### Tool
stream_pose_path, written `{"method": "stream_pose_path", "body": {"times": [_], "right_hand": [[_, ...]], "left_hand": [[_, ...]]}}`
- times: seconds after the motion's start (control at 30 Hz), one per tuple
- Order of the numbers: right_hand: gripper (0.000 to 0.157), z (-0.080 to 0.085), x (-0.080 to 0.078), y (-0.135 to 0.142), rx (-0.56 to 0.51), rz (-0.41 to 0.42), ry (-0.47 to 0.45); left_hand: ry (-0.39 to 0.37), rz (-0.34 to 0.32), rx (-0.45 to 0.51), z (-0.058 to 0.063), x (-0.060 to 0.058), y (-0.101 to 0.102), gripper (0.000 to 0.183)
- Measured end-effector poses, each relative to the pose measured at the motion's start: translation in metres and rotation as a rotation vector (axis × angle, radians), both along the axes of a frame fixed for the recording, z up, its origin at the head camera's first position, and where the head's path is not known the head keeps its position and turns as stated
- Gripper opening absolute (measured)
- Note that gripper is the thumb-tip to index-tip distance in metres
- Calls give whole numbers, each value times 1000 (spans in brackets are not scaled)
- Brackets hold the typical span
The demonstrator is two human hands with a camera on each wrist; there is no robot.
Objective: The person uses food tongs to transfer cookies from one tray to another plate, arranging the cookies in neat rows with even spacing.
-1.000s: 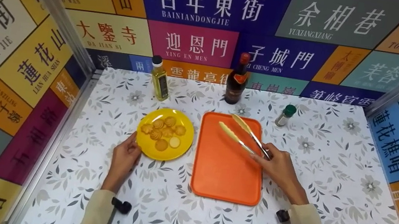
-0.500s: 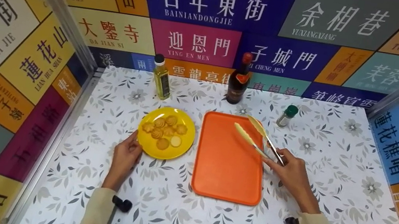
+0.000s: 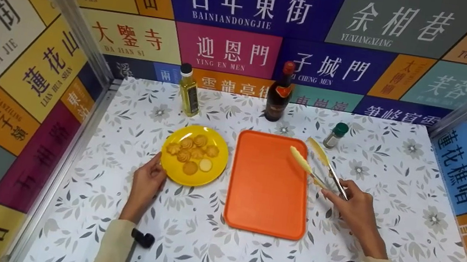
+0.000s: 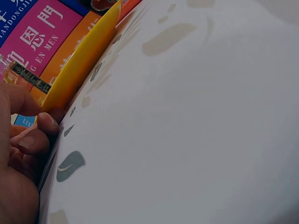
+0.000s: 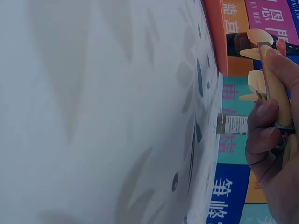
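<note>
My left hand (image 3: 146, 185) pinches the left rim of a round yellow plate (image 3: 217, 165) between thumb and fingers. Several piped butter cookies and two flat round cookies (image 3: 190, 168) lie on the plate. In the left wrist view, curled fingers (image 4: 35, 140) meet the plate's edge (image 4: 81, 65). The right hand (image 3: 359, 210) grips a pair of tongs (image 3: 301, 161) with metal arms and cream tips. The tongs' tips are spread apart over the right edge of an orange tray (image 3: 268, 191), with nothing between them. In the right wrist view, fingers (image 5: 261, 135) wrap the tongs' handle.
Behind the plate stands an oil bottle (image 3: 190, 97) with a black cap. A dark bottle (image 3: 277, 103) with a red top is behind the tray. Close to the tongs' tips is a small green-capped jar (image 3: 334, 137). Printed wall panels enclose the flower-patterned table (image 3: 198, 254).
My right hand has moved right with the tongs, from over the tray to its right edge. The left hand stays at the plate, and the cookies have not moved.
</note>
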State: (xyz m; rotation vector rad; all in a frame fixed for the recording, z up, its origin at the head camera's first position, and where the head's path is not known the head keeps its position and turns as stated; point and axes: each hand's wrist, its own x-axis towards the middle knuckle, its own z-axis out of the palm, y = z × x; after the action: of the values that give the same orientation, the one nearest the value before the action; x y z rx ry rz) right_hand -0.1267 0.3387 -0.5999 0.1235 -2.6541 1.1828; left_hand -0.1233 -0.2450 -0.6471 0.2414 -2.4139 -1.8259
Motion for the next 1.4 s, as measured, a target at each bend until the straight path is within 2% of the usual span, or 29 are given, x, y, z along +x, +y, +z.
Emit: {"method": "stream_pose_path", "body": {"times": [0.17,0.47,0.63,0.9,1.17,1.4], "right_hand": [[49,-1,6,9,-10,-30,-22],[72,-1,14,18,36,-139,-103],[68,-1,18,20,60,-193,-71],[64,-3,23,24,57,-263,-47],[65,-7,24,29,42,-280,-66],[73,-14,22,35,14,-301,-118]], "left_hand": [[-4,-2,8,-1,0,0,69],[-8,15,17,-2,0,0,68],[-18,22,37,-2,0,1,69],[-24,19,16,-1,0,1,68],[-37,19,0,1,0,1,68],[-47,19,-9,3,0,3,68]]}}
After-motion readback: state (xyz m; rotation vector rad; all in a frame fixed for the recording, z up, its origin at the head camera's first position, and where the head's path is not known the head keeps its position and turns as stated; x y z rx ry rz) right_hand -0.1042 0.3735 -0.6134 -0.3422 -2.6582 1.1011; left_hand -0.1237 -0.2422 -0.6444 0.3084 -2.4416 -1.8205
